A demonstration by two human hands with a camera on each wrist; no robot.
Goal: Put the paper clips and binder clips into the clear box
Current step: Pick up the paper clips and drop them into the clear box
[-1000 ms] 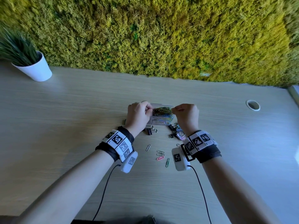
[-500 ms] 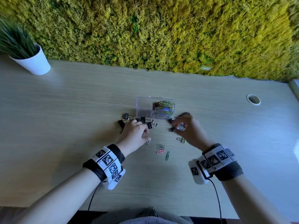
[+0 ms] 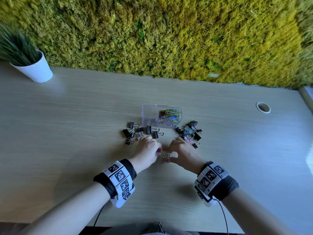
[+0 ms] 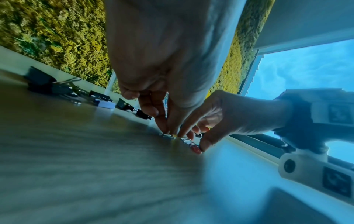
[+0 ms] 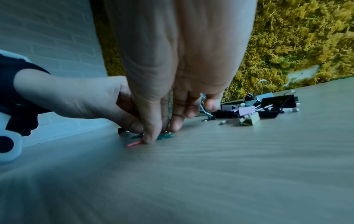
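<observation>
The clear box (image 3: 149, 114) stands mid-table, its right compartment full of coloured paper clips (image 3: 169, 114). Black binder clips (image 3: 135, 133) lie in front of the box on the left. A mixed pile of binder clips (image 3: 191, 133) lies on the right. Nearer me, a few loose paper clips (image 3: 166, 155) lie between both hands. My left hand (image 3: 159, 150) pinches a silver clip (image 4: 166, 135) against the table. My right hand (image 3: 169, 156) pinches down on a pink clip (image 5: 134, 143) and a green clip (image 5: 165, 136).
A white plant pot (image 3: 35, 70) stands at the far left, against the moss wall (image 3: 169, 39). A round cable hole (image 3: 263, 107) sits at the right. The wrist cable (image 3: 223, 216) trails toward the table's near edge.
One second ago both hands were at the box. They then dropped to the binder clips and have now drawn back toward me, meeting over the loose paper clips.
</observation>
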